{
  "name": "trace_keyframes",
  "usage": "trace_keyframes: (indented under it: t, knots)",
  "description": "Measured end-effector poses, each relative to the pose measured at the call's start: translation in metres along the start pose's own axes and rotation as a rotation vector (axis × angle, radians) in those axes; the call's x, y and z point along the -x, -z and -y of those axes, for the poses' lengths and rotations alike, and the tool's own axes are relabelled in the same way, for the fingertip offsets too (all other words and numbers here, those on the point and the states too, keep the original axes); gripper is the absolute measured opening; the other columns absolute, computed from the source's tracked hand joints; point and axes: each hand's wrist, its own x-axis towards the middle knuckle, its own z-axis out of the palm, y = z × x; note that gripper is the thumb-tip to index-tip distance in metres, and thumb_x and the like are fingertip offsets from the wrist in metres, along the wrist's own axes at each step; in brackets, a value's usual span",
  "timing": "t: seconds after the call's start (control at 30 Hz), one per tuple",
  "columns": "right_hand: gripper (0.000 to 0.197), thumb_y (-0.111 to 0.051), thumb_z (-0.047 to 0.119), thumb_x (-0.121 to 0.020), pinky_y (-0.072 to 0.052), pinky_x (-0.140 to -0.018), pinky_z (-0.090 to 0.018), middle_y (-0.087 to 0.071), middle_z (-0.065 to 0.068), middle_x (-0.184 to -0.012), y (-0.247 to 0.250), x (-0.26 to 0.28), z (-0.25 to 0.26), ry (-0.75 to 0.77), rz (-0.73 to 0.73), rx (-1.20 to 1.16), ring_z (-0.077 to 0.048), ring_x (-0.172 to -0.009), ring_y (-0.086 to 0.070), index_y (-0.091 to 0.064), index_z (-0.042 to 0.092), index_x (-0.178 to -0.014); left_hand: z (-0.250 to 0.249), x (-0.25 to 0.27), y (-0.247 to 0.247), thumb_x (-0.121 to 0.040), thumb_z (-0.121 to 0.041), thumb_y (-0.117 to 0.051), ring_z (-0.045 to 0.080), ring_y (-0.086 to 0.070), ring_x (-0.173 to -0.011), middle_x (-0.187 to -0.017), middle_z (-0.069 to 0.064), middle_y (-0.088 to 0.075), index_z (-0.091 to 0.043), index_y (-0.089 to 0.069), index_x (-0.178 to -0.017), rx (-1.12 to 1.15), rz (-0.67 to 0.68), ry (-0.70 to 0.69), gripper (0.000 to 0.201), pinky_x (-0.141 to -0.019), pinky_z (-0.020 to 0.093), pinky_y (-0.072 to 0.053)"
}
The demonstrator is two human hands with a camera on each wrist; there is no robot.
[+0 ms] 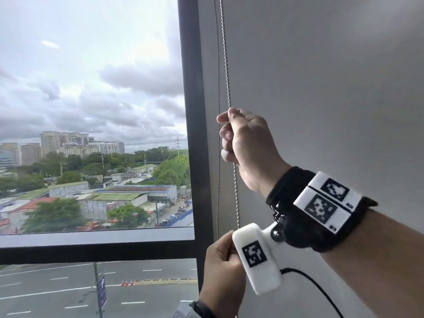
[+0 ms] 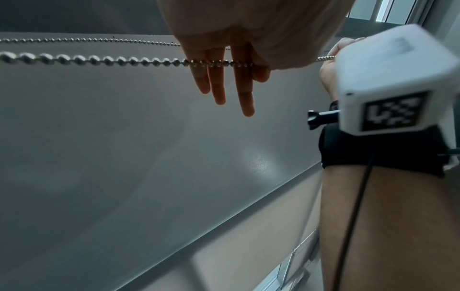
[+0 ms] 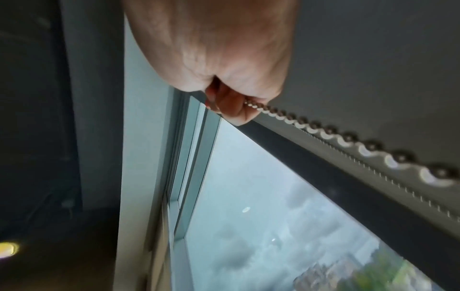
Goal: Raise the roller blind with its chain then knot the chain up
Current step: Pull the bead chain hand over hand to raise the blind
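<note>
The grey roller blind (image 1: pixel 321 88) hangs down over the right-hand pane. Its metal bead chain (image 1: pixel 226 65) runs down beside the dark window frame. My right hand (image 1: pixel 238 138) grips the front strand in a fist at about mid height; in the right wrist view the beads (image 3: pixel 298 122) come out of the curled right hand (image 3: pixel 231 106). Lower down, my left hand (image 1: pixel 220 267) holds the same strand between thumb and forefinger. In the left wrist view its other fingers (image 2: pixel 221 84) hang straight, with the chain (image 2: pixel 99 60) crossing them. The rear strand (image 1: pixel 218 88) hangs free.
The dark window frame (image 1: pixel 192 111) stands just left of the chain, with bare glass and a city view beyond it. A horizontal frame bar (image 1: pixel 91 249) crosses lower down. The right wrist camera (image 1: pixel 257 258) and its cable hang close to my left hand.
</note>
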Motion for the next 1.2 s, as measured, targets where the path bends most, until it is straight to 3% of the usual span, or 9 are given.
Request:
trace_keyframes:
  t: [0.13, 0.3, 0.4, 0.47, 0.7, 0.8, 0.9, 1.07, 1.2]
  knots:
    - [0.032, -0.034, 0.018, -0.103, -0.023, -0.037, -0.019, -0.036, 0.01, -0.05, 0.0, 0.006, -0.003, 0.044, -0.012, 0.025, -0.006, -0.037, -0.027, -0.048, 0.016, -0.074, -0.017, 0.006, 0.001, -0.058, -0.012, -0.069, 0.011, -0.046, -0.053, -0.054, 0.0, -0.055, -0.019, -0.073, -0.059, 0.138, 0.129, 0.063, 0.008, -0.052, 0.022, -0.037]
    - [0.033, -0.035, 0.019, -0.103, -0.024, -0.038, -0.021, -0.038, 0.007, -0.052, 0.009, 0.016, -0.017, 0.088, -0.012, 0.118, -0.005, -0.038, -0.029, -0.049, 0.018, -0.072, -0.042, -0.022, 0.01, -0.088, -0.013, -0.049, 0.032, -0.067, -0.098, -0.101, 0.02, -0.073, -0.001, -0.071, -0.099, 0.284, 0.115, 0.05, 0.028, -0.089, 0.037, -0.053]
    - [0.033, -0.036, 0.019, -0.102, -0.028, -0.043, -0.024, -0.037, 0.01, -0.05, 0.014, 0.026, -0.029, 0.096, -0.018, 0.169, -0.005, -0.041, -0.031, -0.049, 0.018, -0.071, -0.077, -0.047, 0.007, -0.089, -0.016, -0.047, 0.032, -0.06, -0.088, -0.093, 0.023, -0.066, 0.002, -0.068, -0.088, 0.302, 0.083, -0.035, 0.027, -0.088, 0.037, -0.05]
    - [0.033, -0.037, 0.019, -0.101, -0.033, -0.048, -0.025, -0.038, 0.011, -0.05, 0.015, 0.031, -0.032, 0.099, -0.033, 0.151, -0.007, -0.045, -0.035, -0.05, 0.019, -0.07, -0.096, -0.058, 0.004, -0.092, -0.019, -0.044, 0.032, -0.05, -0.09, -0.097, 0.024, -0.057, 0.009, -0.062, -0.1, 0.326, 0.102, -0.086, 0.035, -0.082, 0.041, -0.046]
    - [0.036, -0.04, 0.02, -0.101, -0.036, -0.051, -0.024, -0.048, 0.015, -0.05, 0.014, 0.034, -0.03, 0.124, -0.041, 0.105, -0.003, -0.047, -0.045, -0.052, 0.021, -0.067, -0.131, -0.066, -0.015, -0.095, -0.025, -0.045, 0.033, -0.054, -0.092, -0.098, 0.023, -0.056, -0.003, -0.063, -0.098, 0.336, 0.16, -0.15, 0.03, -0.079, 0.038, -0.046]
    - [0.037, -0.038, 0.02, -0.104, -0.038, -0.045, -0.016, -0.051, 0.019, -0.047, 0.015, 0.037, -0.027, 0.128, 0.013, 0.078, 0.002, -0.044, -0.049, -0.055, 0.023, -0.072, -0.139, -0.067, -0.018, -0.097, -0.022, -0.044, 0.036, -0.063, -0.094, -0.095, 0.022, -0.067, -0.005, -0.066, -0.094, 0.289, 0.145, -0.188, 0.028, -0.091, 0.05, -0.046]
    - [0.034, -0.038, 0.022, -0.104, -0.038, -0.046, -0.018, -0.053, 0.015, -0.054, 0.021, 0.045, -0.035, 0.109, 0.057, 0.105, 0.0, -0.047, -0.049, -0.06, 0.012, -0.08, -0.138, -0.067, -0.018, -0.098, -0.023, -0.045, 0.046, -0.062, -0.092, -0.095, 0.018, -0.073, -0.01, -0.067, -0.088, 0.168, 0.128, -0.169, 0.027, -0.088, 0.067, -0.04]
    - [0.03, -0.04, 0.017, -0.102, -0.034, -0.051, -0.021, -0.051, 0.013, -0.058, 0.039, 0.064, -0.064, 0.099, 0.049, 0.165, -0.001, -0.049, -0.041, -0.062, 0.013, -0.082, -0.113, -0.075, -0.011, -0.098, -0.018, -0.046, 0.027, -0.064, -0.08, -0.102, 0.021, -0.071, -0.002, -0.065, -0.089, 0.102, 0.061, -0.168, 0.026, -0.069, 0.035, -0.052]
    - [0.031, -0.036, 0.017, -0.105, -0.034, -0.044, -0.023, -0.052, 0.016, -0.051, 0.046, 0.062, -0.069, 0.028, -0.001, 0.164, -0.004, -0.044, -0.039, -0.054, 0.014, -0.08, -0.078, -0.091, -0.003, -0.094, -0.018, -0.054, 0.023, -0.063, -0.083, -0.097, 0.015, -0.071, -0.003, -0.068, -0.096, 0.057, -0.017, -0.099, 0.021, -0.08, 0.038, -0.049]
